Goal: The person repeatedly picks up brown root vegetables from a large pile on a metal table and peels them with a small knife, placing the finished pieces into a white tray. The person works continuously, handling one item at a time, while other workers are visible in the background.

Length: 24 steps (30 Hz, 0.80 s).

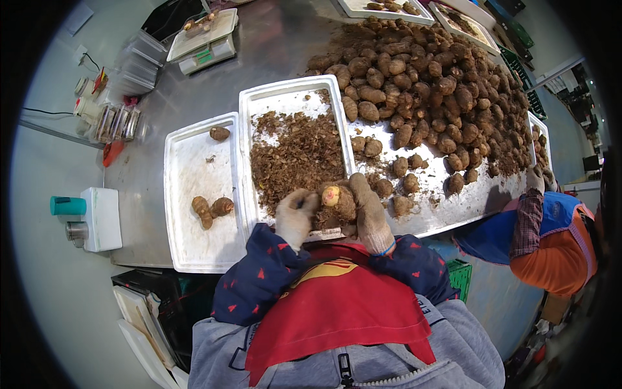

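Note:
My right hand (370, 214), in a soiled knit glove, grips a brown taro corm (344, 204) from its right side. The corm's pale yellow and pink tip faces up. My left hand (297, 216), gloved too, is curled at the corm's left side; whether its fingers pinch anything is hidden. Both hands are over the near edge of a white foam tray (244, 146) holding brown husk scraps (301, 155). Left of it, another white foam tray (175, 194) carries several corms (222, 206). A large heap of corms (437, 92) covers the metal table's right part.
A digital scale (206, 41) stands at the back left of the metal table (272, 44). Clear plastic containers (141, 63) and jars are at the left edge, near a white foam box (102, 219). At right, a co-worker (554, 243) handles corms by another white tray (544, 131).

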Motion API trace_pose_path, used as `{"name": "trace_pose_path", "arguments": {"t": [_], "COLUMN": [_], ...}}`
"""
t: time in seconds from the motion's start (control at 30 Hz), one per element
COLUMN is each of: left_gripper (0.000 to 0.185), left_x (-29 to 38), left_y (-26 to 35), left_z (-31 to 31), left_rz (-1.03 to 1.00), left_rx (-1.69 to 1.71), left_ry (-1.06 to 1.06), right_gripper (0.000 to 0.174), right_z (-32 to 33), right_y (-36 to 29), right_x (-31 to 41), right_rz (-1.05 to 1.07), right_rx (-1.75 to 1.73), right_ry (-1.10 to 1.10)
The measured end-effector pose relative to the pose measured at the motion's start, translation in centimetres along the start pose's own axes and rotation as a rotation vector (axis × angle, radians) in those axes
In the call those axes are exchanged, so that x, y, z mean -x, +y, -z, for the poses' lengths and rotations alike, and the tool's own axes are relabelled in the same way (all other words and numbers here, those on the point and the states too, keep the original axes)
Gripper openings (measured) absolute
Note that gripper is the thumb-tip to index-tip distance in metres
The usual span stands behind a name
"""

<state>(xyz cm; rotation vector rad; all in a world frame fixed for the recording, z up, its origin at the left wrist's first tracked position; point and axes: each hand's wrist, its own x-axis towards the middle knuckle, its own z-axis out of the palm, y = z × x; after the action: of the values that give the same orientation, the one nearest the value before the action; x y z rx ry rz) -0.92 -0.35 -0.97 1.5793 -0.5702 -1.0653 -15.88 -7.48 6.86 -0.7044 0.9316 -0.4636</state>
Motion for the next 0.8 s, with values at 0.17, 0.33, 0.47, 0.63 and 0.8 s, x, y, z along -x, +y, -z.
{"name": "trace_pose_path", "arguments": {"t": [0.17,0.33,0.47,0.63,0.8], "left_gripper": [0.021,0.019,0.021,0.022,0.016], "left_x": [-0.4,-0.2,0.2,0.1,0.8], "left_y": [3.7,5.3,3.0,1.8,4.5], "left_z": [2.0,2.4,1.6,0.9,1.0], "left_rz": [-0.006,0.140,0.222,0.020,-0.307], "left_rx": [0.124,0.048,0.086,0.071,-0.075], "left_ry": [-0.233,-0.399,-0.348,-0.211,-0.127], "right_gripper": [0.061,0.052,0.054,0.053,0.058], "right_z": [0.6,2.1,1.4,-0.5,0.5], "right_y": [1.7,1.9,1.3,0.7,0.3], "right_x": [-1.3,-1.0,-0.8,-0.9,-1.2], "right_rz": [0.263,0.276,0.330,0.031,-0.025], "right_rx": [0.135,0.568,0.639,0.071,0.246], "right_ry": [-0.042,-0.151,-0.191,-0.061,-0.030]}}
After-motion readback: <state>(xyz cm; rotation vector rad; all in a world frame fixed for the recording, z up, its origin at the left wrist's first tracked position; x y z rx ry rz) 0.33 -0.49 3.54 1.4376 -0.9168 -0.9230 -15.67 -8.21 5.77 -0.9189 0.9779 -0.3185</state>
